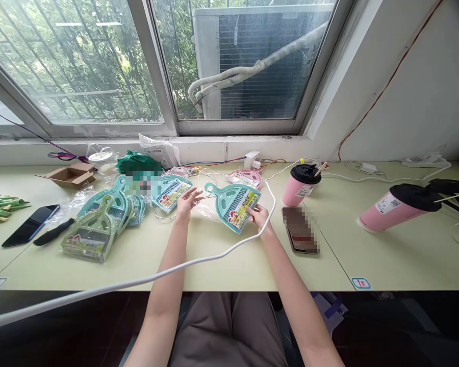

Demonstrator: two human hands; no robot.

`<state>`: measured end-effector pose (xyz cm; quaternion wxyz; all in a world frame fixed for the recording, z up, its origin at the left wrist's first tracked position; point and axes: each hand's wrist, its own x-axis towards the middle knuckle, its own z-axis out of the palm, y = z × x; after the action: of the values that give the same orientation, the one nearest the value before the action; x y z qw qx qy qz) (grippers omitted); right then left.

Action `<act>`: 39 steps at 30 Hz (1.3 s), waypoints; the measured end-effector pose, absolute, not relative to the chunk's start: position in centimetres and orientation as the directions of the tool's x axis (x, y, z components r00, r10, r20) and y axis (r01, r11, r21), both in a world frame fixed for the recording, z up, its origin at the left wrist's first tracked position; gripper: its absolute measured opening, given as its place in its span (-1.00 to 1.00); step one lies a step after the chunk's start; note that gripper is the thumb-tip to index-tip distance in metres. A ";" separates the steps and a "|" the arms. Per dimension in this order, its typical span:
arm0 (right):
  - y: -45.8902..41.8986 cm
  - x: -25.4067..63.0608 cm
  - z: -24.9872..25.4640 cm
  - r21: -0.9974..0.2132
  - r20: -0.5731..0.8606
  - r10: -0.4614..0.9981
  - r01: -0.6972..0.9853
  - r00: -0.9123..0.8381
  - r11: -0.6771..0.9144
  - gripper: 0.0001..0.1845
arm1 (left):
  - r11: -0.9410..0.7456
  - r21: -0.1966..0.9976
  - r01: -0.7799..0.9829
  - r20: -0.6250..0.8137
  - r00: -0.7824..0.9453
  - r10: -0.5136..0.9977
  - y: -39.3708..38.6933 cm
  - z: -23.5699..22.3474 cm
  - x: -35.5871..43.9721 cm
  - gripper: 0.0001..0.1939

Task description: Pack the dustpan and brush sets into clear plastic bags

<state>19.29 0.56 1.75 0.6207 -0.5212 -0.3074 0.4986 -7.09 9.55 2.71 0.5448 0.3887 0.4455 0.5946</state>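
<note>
My right hand (pixel 258 216) grips the lower right edge of a teal mini dustpan (pixel 225 205), its thumb over the printed card. A brush with dark bristles appears to be packed in the pan, and the looped handle points up and left. To the left of that handle is my left hand (pixel 187 203), fingers apart and nothing visible in them. Just behind it lies another teal dustpan (pixel 171 192) with a similar card. Further left, several more are piled, with a yellow-green dustpan (pixel 90 237) in clear wrap at the front.
A white cable (pixel 199 260) crosses in front of my arms. At right are a phone (pixel 300 232), an upright pink cup (pixel 296 191) and a tilted pink cup (pixel 384 213). A pink dustpan (pixel 248 176) lies behind; at left are a black-handled tool (pixel 53 233), phone (pixel 30 226) and cardboard box (pixel 71 176).
</note>
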 end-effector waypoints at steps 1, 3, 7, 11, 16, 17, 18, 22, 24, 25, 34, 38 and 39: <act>0.5 19.4 1.9 -0.950 -0.155 0.933 -0.307 0.325 -0.052 -0.55 | -0.024 0.955 -0.296 -0.027 -0.168 0.985 9.9 2.6 -7.9 -0.47; 0.4 19.6 2.2 -0.941 -0.188 0.921 -0.330 0.341 -0.070 -0.56 | -0.080 0.960 -0.267 -0.022 -0.360 0.933 10.4 2.3 -9.7 -0.58; 0.3 19.7 2.5 -0.919 -0.215 0.900 -0.391 0.379 -0.055 -0.56 | -0.123 0.992 0.011 0.096 -0.698 0.710 10.0 2.7 -12.3 -0.71; 0.4 19.5 1.9 -0.927 -0.188 0.895 -0.375 0.405 -0.025 -0.50 | -0.022 0.849 0.527 0.493 -0.777 0.392 8.0 4.3 -11.6 -0.67; 0.5 19.0 1.1 -0.934 -0.127 0.917 -0.356 0.378 0.018 -0.49 | -0.359 0.806 0.471 0.539 -0.332 0.774 6.8 5.4 -5.5 -0.64; 0.5 18.8 1.0 -0.935 -0.120 0.922 -0.354 0.367 0.019 -0.51 | -0.346 0.871 0.348 0.434 -0.220 0.874 6.8 5.2 -4.1 -0.60; 0.5 18.6 0.9 -0.938 -0.112 0.929 -0.347 0.353 0.019 -0.52 | -0.279 0.931 0.235 0.313 -0.124 0.942 6.8 4.8 -2.9 -0.55; 0.4 18.0 0.7 -0.968 -0.089 0.961 -0.249 0.262 -0.021 -0.61 | 0.019 1.000 0.000 -0.019 0.156 0.988 7.1 2.8 -0.6 -0.37; 0.4 18.0 0.7 -0.982 -0.120 0.969 -0.172 0.216 -0.084 -0.69 | 0.022 0.998 -0.062 -0.013 0.137 0.990 7.4 2.2 -0.9 -0.37; 0.4 18.1 0.7 -0.986 -0.138 0.969 -0.118 0.205 -0.116 -0.71 | 0.002 0.996 -0.090 0.008 0.110 0.994 7.6 2.1 -1.3 -0.39; -0.5 21.8 2.6 -0.684 0.232 0.840 0.697 0.490 -0.218 -0.79 | 0.013 0.999 -0.035 -0.006 0.171 0.985 7.5 3.4 -3.5 -0.50; -0.9 22.4 2.9 -0.357 0.232 0.870 0.870 0.434 -0.339 -0.72 | 0.012 0.998 0.054 -0.026 0.276 0.961 7.0 3.2 -3.1 -0.54; -1.0 22.3 2.9 -0.309 0.247 0.869 0.885 0.429 -0.349 -0.67 | 0.001 0.998 0.068 -0.022 0.304 0.952 6.9 3.2 -2.9 -0.54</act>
<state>22.35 -0.99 2.93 0.2008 -0.8211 -0.5339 -0.0199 -2.88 6.94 3.15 0.5571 0.5845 0.4363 0.3971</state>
